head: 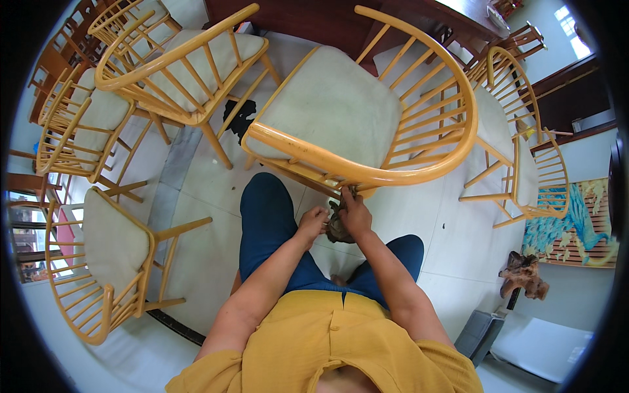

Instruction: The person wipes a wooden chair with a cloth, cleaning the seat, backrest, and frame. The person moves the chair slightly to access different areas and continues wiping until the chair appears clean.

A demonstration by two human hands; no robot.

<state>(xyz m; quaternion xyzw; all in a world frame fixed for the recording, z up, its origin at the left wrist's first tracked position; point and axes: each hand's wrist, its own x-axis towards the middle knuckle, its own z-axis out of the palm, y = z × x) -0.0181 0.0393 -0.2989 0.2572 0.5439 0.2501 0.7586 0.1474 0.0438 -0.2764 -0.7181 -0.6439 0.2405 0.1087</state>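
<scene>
Right in front of me stands a wooden spindle-back armchair (pixel 393 172) with a pale padded seat (pixel 334 108). Under the near side of its curved armrest, my right hand (pixel 355 212) grips a dark, crumpled cloth (pixel 338 231) against the chair's lower frame. My left hand (pixel 313 223) is just to the left, with curled fingers at the cloth's edge; whether they pinch it is too small to tell. The cloth hangs below my right hand, between my knees.
More spindle-back chairs stand at the upper left (pixel 196 73), lower left (pixel 115 240) and right (pixel 526 172). A black cloth-like thing (pixel 239 118) lies on the tiled floor behind the near chair. At the right are a carved wooden piece (pixel 524 276) and a grey box (pixel 479 334).
</scene>
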